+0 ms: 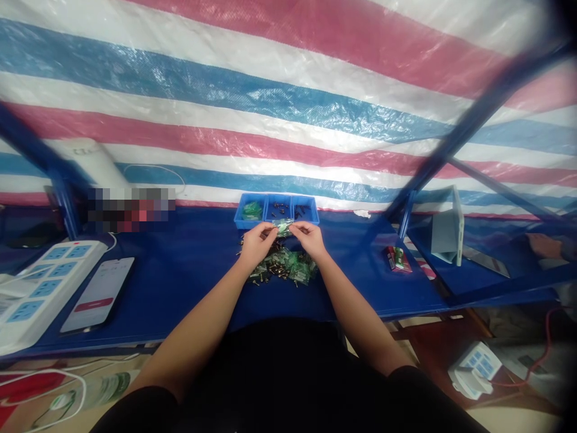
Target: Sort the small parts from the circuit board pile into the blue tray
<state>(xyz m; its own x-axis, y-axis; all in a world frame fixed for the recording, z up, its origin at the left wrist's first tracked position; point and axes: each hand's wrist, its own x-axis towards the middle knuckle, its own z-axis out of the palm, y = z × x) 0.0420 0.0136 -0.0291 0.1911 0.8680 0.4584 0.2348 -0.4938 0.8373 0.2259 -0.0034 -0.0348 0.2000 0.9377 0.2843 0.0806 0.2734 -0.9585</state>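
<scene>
A small clear plastic bag with a greenish tint [283, 227] is stretched between both hands, just in front of the blue divided bin. My left hand [259, 242] pinches its left edge and my right hand [309, 239] pinches its right edge. What the bag contains is too small to make out. Below the hands lies a pile of brass-coloured screws and green-tinted bags [288, 266]. The blue bin [252, 225] has three compartments: green bags [252, 210] in the left one, a few small screws in the middle one, dark screws [301, 211] in the right one.
A phone [97, 294] and a white power strip [49, 282] lie at left on the blue table [180, 270]. A small red box [398, 260] stands at right near blue frame posts. Beyond are a tablet stand [446, 231] and another person's hand [546, 245]. Striped sheeting hangs behind.
</scene>
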